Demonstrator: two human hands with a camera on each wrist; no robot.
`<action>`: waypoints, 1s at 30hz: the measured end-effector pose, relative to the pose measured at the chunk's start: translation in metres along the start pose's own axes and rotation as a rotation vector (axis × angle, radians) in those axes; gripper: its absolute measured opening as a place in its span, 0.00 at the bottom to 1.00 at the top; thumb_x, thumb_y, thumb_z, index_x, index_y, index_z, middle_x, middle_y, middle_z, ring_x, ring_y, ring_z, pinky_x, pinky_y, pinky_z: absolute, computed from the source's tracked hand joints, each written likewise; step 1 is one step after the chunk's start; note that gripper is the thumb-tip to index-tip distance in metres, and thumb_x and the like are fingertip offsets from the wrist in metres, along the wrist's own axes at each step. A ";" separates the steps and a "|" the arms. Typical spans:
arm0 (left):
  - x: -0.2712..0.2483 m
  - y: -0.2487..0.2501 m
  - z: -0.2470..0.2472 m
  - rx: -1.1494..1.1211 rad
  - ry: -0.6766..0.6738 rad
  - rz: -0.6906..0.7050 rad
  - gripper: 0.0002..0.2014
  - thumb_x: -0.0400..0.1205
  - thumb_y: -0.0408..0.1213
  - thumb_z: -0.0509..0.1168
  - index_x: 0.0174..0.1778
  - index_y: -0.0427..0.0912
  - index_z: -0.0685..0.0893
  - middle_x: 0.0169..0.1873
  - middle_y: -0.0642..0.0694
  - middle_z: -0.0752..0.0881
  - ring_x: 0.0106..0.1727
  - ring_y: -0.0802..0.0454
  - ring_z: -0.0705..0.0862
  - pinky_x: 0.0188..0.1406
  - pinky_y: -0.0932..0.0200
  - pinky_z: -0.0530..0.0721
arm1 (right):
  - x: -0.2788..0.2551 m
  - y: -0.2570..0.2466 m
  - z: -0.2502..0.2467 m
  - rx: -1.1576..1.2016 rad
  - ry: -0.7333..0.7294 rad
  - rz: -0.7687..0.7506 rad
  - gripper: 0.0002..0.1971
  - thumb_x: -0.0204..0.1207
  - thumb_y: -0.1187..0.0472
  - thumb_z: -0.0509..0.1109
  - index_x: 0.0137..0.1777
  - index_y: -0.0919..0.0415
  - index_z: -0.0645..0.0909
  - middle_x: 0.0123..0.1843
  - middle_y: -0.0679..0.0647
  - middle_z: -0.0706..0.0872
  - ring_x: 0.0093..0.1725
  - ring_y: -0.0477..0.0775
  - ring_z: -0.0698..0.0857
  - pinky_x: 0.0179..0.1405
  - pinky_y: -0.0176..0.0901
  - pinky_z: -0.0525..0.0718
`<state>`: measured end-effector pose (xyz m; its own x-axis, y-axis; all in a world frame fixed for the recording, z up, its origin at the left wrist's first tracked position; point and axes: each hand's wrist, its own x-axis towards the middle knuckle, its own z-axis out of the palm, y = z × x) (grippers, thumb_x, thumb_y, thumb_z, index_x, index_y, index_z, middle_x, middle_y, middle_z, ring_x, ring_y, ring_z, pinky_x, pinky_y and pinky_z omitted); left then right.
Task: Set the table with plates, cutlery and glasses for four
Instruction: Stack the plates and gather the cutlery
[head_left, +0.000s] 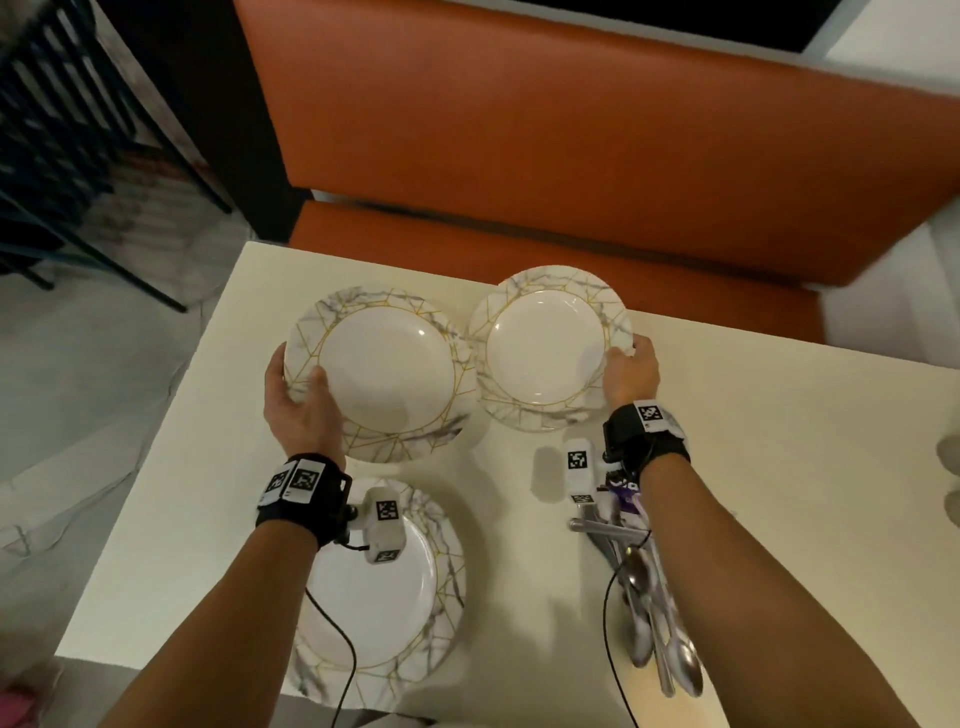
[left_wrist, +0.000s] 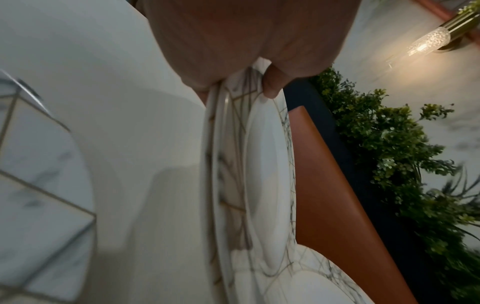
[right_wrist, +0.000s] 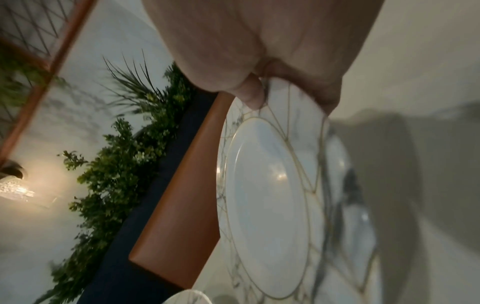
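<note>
Both forearms reach forward, bare, each with a black strap and a small camera block at the wrist. The left hand (head_left: 298, 402) grips the rim of a plate (head_left: 384, 371), thumb lying on top of the rim and the fingers (left_wrist: 271, 85) curled beneath it. The right hand (head_left: 631, 371) pinches the right edge of another plate (head_left: 545, 348), its thumb on the upper face and the fingers wrapped under the rim.
</note>
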<state>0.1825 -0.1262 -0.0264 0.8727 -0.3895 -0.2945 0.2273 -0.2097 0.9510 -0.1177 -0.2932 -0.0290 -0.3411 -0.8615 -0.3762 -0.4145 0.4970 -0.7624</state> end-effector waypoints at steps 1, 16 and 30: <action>-0.005 0.000 0.004 0.010 -0.016 0.007 0.26 0.84 0.36 0.67 0.78 0.59 0.79 0.74 0.50 0.83 0.72 0.49 0.84 0.68 0.47 0.88 | 0.000 0.001 -0.014 0.017 0.046 -0.024 0.18 0.86 0.63 0.59 0.74 0.57 0.77 0.68 0.61 0.84 0.60 0.60 0.81 0.53 0.43 0.74; -0.102 -0.007 0.046 -0.048 -0.344 -0.105 0.23 0.85 0.35 0.66 0.70 0.67 0.85 0.73 0.50 0.84 0.75 0.43 0.83 0.76 0.40 0.82 | -0.020 0.044 -0.110 0.181 0.047 -0.127 0.20 0.83 0.64 0.60 0.73 0.53 0.80 0.69 0.54 0.85 0.67 0.58 0.82 0.73 0.58 0.80; -0.124 -0.014 0.044 -0.055 -0.403 -0.229 0.24 0.89 0.33 0.52 0.75 0.59 0.81 0.77 0.47 0.75 0.77 0.53 0.71 0.77 0.47 0.66 | -0.076 0.066 -0.070 -0.097 -0.262 -0.136 0.21 0.87 0.57 0.57 0.80 0.54 0.69 0.62 0.57 0.79 0.60 0.59 0.81 0.65 0.55 0.81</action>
<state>0.0520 -0.1143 -0.0071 0.5623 -0.6588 -0.4999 0.4265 -0.2869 0.8578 -0.1779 -0.1880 -0.0136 -0.0530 -0.9121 -0.4066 -0.5242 0.3720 -0.7661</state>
